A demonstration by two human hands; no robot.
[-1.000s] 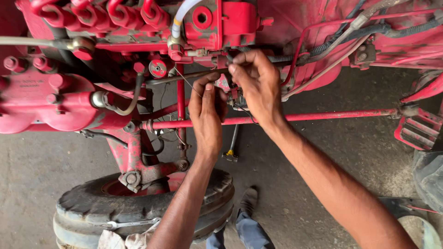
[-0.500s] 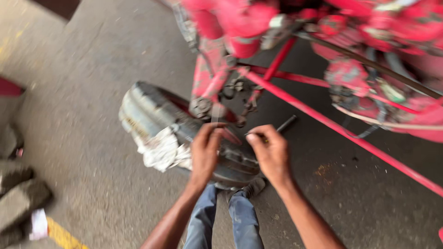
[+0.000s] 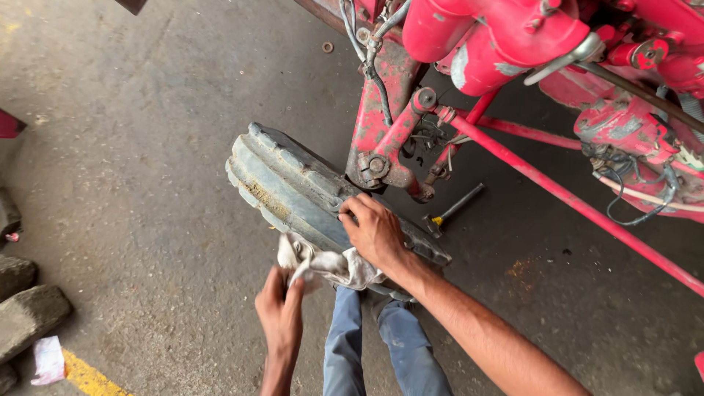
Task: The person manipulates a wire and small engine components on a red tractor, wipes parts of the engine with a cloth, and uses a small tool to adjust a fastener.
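Rag (image 3: 326, 264) on tyre (image 3: 293, 187), hammer (image 3: 453, 210) right.

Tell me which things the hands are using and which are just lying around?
In use:
- left hand grips the dirty white rag
- right hand rests on the worn front tyre, also touching the rag

Lying about:
- hammer on the concrete floor under the red tractor
- stones
- washer

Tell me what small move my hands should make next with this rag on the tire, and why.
Probably lift the cloth clear with the left hand, which already pinches its edge. The right hand rests on the tire right above the cloth, so raising it a little should free the fabric. The cloth lies bunched on the tread, part of it beneath that hand.
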